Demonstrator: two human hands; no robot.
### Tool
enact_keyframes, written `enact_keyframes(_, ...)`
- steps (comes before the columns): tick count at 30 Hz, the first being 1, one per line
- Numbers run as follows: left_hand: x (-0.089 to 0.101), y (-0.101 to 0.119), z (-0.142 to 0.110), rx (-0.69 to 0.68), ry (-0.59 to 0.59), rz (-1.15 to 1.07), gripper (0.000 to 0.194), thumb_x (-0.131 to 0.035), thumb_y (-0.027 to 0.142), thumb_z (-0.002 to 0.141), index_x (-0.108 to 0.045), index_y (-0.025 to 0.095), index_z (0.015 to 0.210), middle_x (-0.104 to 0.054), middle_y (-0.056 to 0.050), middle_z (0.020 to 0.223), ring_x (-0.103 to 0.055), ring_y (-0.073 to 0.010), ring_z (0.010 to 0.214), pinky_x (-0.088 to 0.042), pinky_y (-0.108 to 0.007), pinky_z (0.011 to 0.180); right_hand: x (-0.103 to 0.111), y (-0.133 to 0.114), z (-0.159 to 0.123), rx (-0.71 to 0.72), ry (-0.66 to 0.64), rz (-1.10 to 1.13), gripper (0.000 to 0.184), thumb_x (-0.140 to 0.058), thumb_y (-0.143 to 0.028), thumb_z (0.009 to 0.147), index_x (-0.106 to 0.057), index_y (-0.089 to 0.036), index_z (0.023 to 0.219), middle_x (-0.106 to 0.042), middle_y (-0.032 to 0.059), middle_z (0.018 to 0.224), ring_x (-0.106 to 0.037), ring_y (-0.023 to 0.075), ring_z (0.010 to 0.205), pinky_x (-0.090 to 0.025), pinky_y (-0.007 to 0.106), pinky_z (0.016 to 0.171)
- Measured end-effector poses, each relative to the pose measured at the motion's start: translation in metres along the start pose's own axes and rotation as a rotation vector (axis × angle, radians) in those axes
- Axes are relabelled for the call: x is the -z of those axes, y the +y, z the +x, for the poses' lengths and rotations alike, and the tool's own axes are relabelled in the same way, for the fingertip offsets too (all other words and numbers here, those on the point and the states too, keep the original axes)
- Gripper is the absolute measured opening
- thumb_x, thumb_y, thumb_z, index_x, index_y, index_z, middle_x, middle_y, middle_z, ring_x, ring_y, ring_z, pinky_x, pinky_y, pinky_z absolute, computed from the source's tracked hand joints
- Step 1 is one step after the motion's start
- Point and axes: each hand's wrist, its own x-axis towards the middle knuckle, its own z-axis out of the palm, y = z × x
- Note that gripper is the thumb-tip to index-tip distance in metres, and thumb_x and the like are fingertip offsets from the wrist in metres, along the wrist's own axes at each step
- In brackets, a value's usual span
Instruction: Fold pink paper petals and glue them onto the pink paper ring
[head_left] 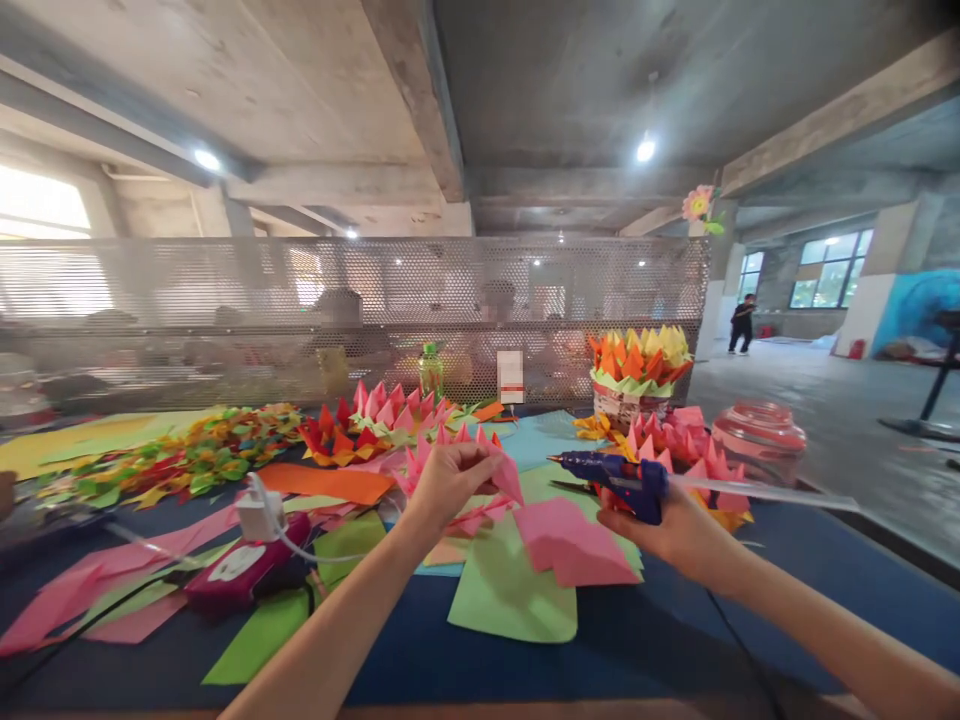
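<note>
My left hand (457,480) pinches a folded pink petal (509,478) between thumb and fingers, over the middle of the table. Right behind that hand is a ring of pink pointed petals (417,462), partly covered by it. In my right hand (679,530) is a dark blue glue gun (622,472), its nozzle pointing left toward the petal and a clear glue stick (765,488) jutting from its back. Below and between my hands lie pink sheets (574,545) on top of a light green sheet (517,590).
A purple power strip (247,575) with a white plug stands at left, near a heap of colourful scraps (195,450). A layered petal basket (637,375) and a clear jar (759,440) stand at right. A perforated metal screen (420,290) rises behind the table. A person (742,324) stands far off.
</note>
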Motion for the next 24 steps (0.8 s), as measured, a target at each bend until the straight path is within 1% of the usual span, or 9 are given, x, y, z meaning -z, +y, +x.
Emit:
enact_keyframes(1, 0.001, -0.001, 0.001, 0.004, 0.017, 0.004, 0.019, -0.068, 0.031, 0.073, -0.068, 0.013, 0.066, -0.066, -0.001, 0.064, -0.065, -0.0118, 0.061, -0.056, -0.022, 0.065, -0.007, -0.002, 0.003, 0.030, 0.000, -0.020, 0.028, -0.068, -0.048, 0.074, -0.062, -0.020, 0.080, -0.065, 0.0021, 0.075, -0.061, 0.0206, 0.071, -0.051, 0.032, 0.067)
enact_keyframes(5, 0.009, -0.007, 0.006, 0.032, 0.081, 0.001, 0.019, -0.068, 0.026, 0.072, -0.062, 0.013, 0.058, -0.061, 0.003, 0.055, -0.061, -0.0089, 0.054, -0.056, -0.021, 0.063, -0.037, 0.000, 0.012, 0.107, 0.014, -0.061, 0.029, -0.064, -0.049, 0.076, -0.063, -0.020, 0.080, -0.069, 0.0030, 0.074, -0.065, 0.0219, 0.069, -0.055, 0.033, 0.065)
enact_keyframes(9, 0.010, -0.011, 0.009, 0.086, 0.090, -0.021, 0.018, -0.064, 0.021, 0.073, -0.059, 0.014, 0.059, -0.064, 0.001, 0.057, -0.064, -0.0100, 0.056, -0.057, -0.024, 0.065, -0.055, 0.009, 0.014, 0.103, 0.061, -0.092, 0.031, -0.063, -0.051, 0.077, -0.063, -0.020, 0.081, -0.070, 0.0048, 0.074, -0.066, 0.0245, 0.070, -0.056, 0.036, 0.066)
enact_keyframes(12, 0.006, -0.013, 0.009, 0.114, 0.088, -0.020, 0.018, -0.064, 0.020, 0.074, -0.057, 0.014, 0.058, -0.064, 0.001, 0.056, -0.063, -0.0101, 0.053, -0.056, -0.023, 0.061, -0.058, 0.013, 0.011, 0.125, 0.077, -0.147, 0.030, -0.062, -0.050, 0.076, -0.064, -0.020, 0.080, -0.070, 0.0037, 0.071, -0.066, 0.0242, 0.067, -0.055, 0.035, 0.063)
enact_keyframes(14, 0.004, -0.014, 0.008, 0.120, 0.095, -0.014, 0.018, -0.063, 0.018, 0.075, -0.058, 0.014, 0.059, -0.064, 0.001, 0.055, -0.063, -0.0096, 0.052, -0.055, -0.022, 0.059, -0.058, 0.013, 0.007, 0.155, 0.073, -0.204, 0.029, -0.061, -0.050, 0.077, -0.065, -0.021, 0.079, -0.071, 0.0036, 0.074, -0.066, 0.0238, 0.068, -0.055, 0.034, 0.062)
enact_keyframes(16, 0.002, -0.015, 0.008, 0.124, 0.099, -0.013, 0.019, -0.062, 0.017, 0.077, -0.058, 0.014, 0.058, -0.064, 0.000, 0.055, -0.063, -0.0097, 0.052, -0.055, -0.022, 0.060, -0.058, 0.013, 0.002, 0.152, 0.093, -0.267, 0.031, -0.061, -0.053, 0.077, -0.065, -0.022, 0.079, -0.071, 0.0047, 0.078, -0.067, 0.0253, 0.071, -0.055, 0.035, 0.064)
enact_keyframes(19, 0.000, -0.016, 0.008, 0.131, 0.098, -0.022, 0.024, -0.061, 0.016, 0.079, -0.055, 0.014, 0.055, -0.064, 0.000, 0.054, -0.063, -0.0096, 0.053, -0.056, -0.023, 0.061, -0.058, 0.011, -0.003, 0.125, 0.147, -0.343, 0.037, -0.061, -0.057, 0.075, -0.068, -0.024, 0.089, -0.073, 0.0067, 0.084, -0.068, 0.0284, 0.076, -0.055, 0.038, 0.065)
enact_keyframes(21, -0.001, -0.016, 0.008, 0.132, 0.097, -0.030, 0.025, -0.060, 0.015, 0.080, -0.055, 0.014, 0.055, -0.063, 0.001, 0.053, -0.062, -0.0087, 0.052, -0.056, -0.022, 0.062, -0.058, 0.011, -0.004, 0.145, 0.121, -0.356, 0.038, -0.059, -0.057, 0.077, -0.068, -0.025, 0.095, -0.073, 0.0067, 0.087, -0.069, 0.0283, 0.079, -0.055, 0.036, 0.064)
enact_keyframes(24, -0.002, -0.016, 0.008, 0.130, 0.097, -0.039, 0.024, -0.060, 0.015, 0.080, -0.055, 0.014, 0.056, -0.063, 0.001, 0.054, -0.061, -0.0075, 0.051, -0.056, -0.022, 0.062, -0.058, 0.015, -0.005, 0.182, 0.093, -0.351, 0.037, -0.056, -0.056, 0.081, -0.068, -0.024, 0.097, -0.073, 0.0069, 0.089, -0.069, 0.0277, 0.083, -0.056, 0.033, 0.065)
